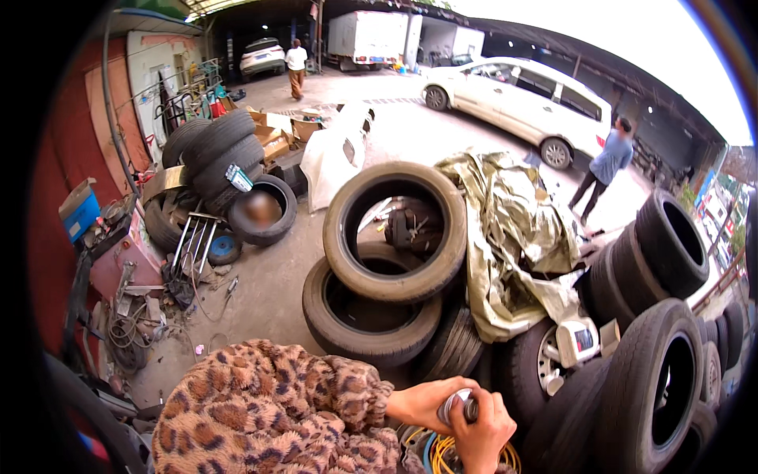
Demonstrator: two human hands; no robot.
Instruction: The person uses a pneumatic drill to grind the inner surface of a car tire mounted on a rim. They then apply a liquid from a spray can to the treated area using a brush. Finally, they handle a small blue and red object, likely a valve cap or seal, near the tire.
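Low at the right of centre, my left hand (426, 404) is closed around a small cylindrical can (454, 409) with a dark top and silvery body. My right hand (485, 430) also grips the can, its fingers curled round the top. Leopard-print fluffy sleeves cover my forearms. Beneath my hands lies a coil of yellow hose (446, 458). Above them, two worn tires (339, 225) lie one over the other, with more tires (647, 371) leaning at the right.
A crumpled olive tarp (513, 237) covers part of the tire pile. At left stand stacked tires (225, 142) and cluttered metal parts (134, 332). Across the yard are a white van (513, 103), a person in blue (604, 166) and a person in white (296, 63).
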